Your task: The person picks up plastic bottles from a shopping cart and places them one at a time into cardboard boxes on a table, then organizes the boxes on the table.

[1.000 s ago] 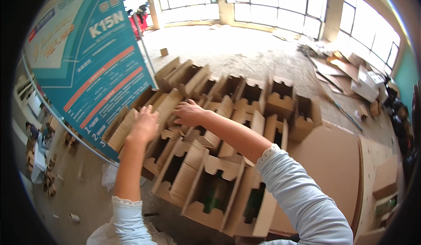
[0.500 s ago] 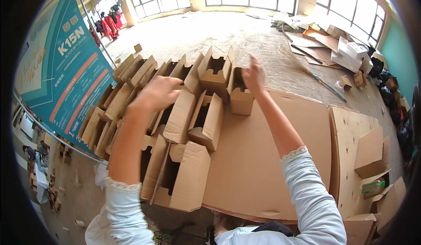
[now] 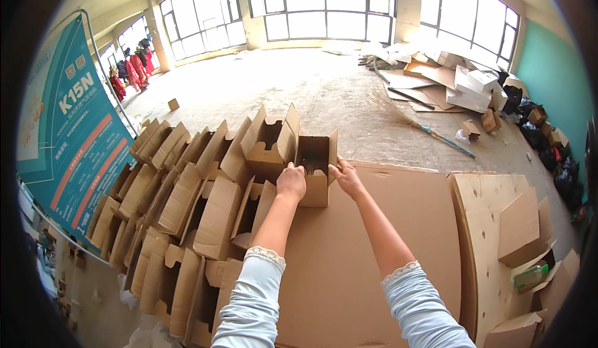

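Box [image 3: 316,167], open at the top, sits at the far edge of the flat cardboard sheet [image 3: 374,254], right at the end of the rows of boxes [image 3: 187,211], and both hands are on it. Going from the left: a teal banner [image 3: 68,130] stands on its frame, then come the open boxes, packed flap to flap in rows. Left hand [image 3: 291,183] is closed on the box's left wall, fingers curled over the rim. Right hand [image 3: 346,178] grips the right wall, thumb on the near face. Something dark green shows inside, too dim to tell. Further right, a broom [image 3: 430,133] lies on the concrete floor, a heap of scrap cardboard [image 3: 448,77] beyond it, and a green bottle [image 3: 529,277] lies in a carton at the right.
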`<state>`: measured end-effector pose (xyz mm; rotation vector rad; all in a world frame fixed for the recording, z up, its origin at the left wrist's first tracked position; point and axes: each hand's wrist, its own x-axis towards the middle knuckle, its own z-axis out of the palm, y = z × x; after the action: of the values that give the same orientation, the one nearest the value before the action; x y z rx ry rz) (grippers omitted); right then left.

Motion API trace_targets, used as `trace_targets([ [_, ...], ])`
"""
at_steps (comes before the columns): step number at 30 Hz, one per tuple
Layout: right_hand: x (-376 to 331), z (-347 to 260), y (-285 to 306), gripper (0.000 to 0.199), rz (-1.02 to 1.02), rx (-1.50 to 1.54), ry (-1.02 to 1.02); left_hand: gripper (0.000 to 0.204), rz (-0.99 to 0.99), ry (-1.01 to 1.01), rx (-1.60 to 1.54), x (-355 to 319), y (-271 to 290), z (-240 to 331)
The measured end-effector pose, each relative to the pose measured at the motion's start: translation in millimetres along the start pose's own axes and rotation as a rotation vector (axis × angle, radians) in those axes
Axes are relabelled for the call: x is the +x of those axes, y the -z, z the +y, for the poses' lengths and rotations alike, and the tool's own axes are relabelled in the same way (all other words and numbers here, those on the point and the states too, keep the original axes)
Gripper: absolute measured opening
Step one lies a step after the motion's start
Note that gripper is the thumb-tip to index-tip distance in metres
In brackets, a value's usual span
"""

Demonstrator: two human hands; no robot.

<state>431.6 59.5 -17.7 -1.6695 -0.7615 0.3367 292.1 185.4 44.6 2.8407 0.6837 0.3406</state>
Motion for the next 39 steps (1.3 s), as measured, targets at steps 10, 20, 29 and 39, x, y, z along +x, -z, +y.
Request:
trace_targets([
  [10, -9.0, -31.7, -37.9, 0.057, 0.059, -0.497, 0.163, 0.056, 0.047, -0.246, 0.303, 6.7, -22.1, -11.0],
  [20, -11.6, -43.6, -54.6, 0.062, -0.159, -1.102, 0.261, 0.028, -0.403, -0.172, 0.034, 9.1, 29.0, 0.4],
  [29, -12.3, -48.3, -59.2, 0.052, -0.269, -1.243, 0.271, 0.037, 0.275, 0.158, 0.138, 60.4, 69.8, -108.3],
  [39, 52.4, -80.6, -103.3, 0.052, -0.062, -0.941, 0.407, 0.042, -0.259, 0.001, 0.13, 58.9, 37.7, -102.1],
])
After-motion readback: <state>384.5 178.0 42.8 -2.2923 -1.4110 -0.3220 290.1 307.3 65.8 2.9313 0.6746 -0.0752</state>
